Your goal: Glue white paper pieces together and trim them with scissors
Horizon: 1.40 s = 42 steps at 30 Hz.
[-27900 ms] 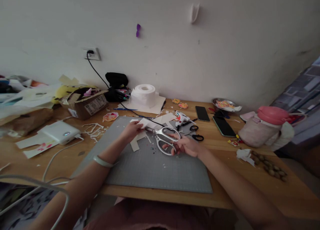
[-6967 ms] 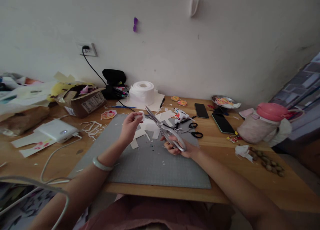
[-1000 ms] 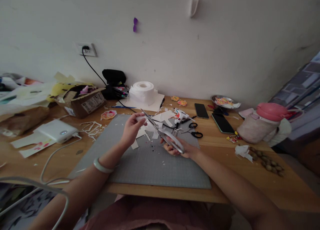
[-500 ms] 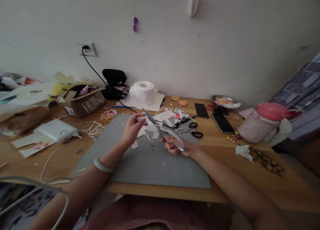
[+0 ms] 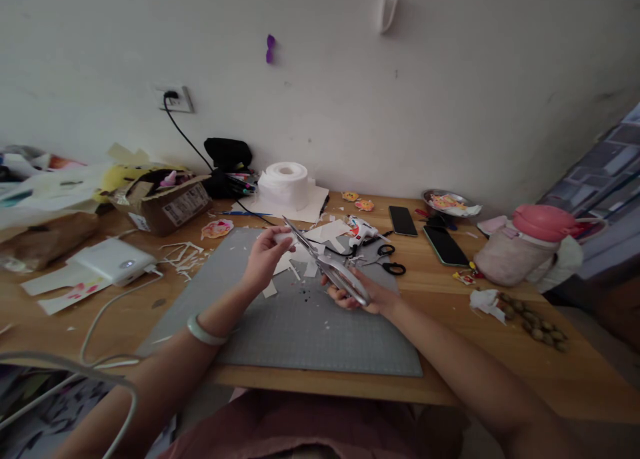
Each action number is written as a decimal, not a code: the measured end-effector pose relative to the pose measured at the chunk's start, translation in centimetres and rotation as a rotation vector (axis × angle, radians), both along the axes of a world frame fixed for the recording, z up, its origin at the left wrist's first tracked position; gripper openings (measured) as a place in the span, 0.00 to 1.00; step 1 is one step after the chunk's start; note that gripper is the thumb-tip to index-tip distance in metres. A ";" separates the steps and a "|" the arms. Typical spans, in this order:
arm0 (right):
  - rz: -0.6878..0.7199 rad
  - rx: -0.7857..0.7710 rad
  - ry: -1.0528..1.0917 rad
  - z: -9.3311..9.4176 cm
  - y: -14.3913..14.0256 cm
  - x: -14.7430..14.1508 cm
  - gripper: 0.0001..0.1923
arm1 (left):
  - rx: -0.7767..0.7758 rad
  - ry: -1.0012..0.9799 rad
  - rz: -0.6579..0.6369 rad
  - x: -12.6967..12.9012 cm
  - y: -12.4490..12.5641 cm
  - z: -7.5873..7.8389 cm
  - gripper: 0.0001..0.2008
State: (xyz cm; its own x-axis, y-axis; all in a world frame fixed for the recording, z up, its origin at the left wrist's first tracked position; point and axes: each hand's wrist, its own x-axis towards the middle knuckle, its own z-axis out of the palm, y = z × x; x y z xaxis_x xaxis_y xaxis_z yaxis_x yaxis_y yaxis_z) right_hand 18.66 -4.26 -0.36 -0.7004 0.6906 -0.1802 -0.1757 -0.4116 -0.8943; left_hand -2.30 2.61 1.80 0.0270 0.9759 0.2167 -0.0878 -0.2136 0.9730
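One wooden table (image 5: 435, 292) is carrying a gray cutting mat (image 5: 320, 342), and scissors are being held above it.
Beyond the mat's left side, a cardboard box (image 5: 175, 206) is sitting near a thick white roll (image 5: 284, 187). The person's right hand (image 5: 373, 296) is gripping the silver scissors (image 5: 327, 262), its fingers wrapping around the handles, while the blades are pointing away toward the left hand (image 5: 264, 259). A white glue gun (image 5: 365, 231) is lying by the mat's far right corner, near a black-handled pair (image 5: 394, 268). The left hand's fingers are pinching a small white piece (image 5: 283, 237) over the mat; the blades are reaching right beside it, whether touching one cannot tell.
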 end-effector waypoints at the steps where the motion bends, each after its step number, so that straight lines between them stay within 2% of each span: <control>1: 0.001 0.004 0.009 0.0 0.0 0.0 0.21 | 0.003 0.006 0.001 0.0 0.0 0.1 0.17; 9: -0.047 0.023 -0.040 0.8 -0.4 -0.4 0.18 | 0.009 0.028 -0.021 0.0 -0.2 0.3 0.15; 15: -0.108 0.041 -0.072 0.6 -0.3 -0.8 0.17 | 0.018 0.013 -0.069 0.1 0.0 -0.1 0.14; 19: -0.133 -0.082 -0.019 0.2 0.2 -0.6 0.17 | 0.025 0.051 -0.088 0.1 -0.1 -0.4 0.14; 22: -0.143 -0.195 0.048 0.2 0.5 -0.3 0.18 | 0.034 0.076 -0.040 0.0 -0.1 -0.2 0.14; 25: -0.140 -0.237 0.071 0.3 0.6 -0.1 0.17 | 0.033 0.083 0.020 0.0 0.0 0.0 0.13; 36: -0.083 -0.160 0.026 0.1 0.4 -0.4 0.14 | 0.007 0.005 0.004 0.3 0.3 -0.4 0.14; 42: -0.085 -0.178 0.027 0.0 0.4 -0.3 0.17 | 0.036 0.004 -0.030 0.1 0.4 -0.5 0.08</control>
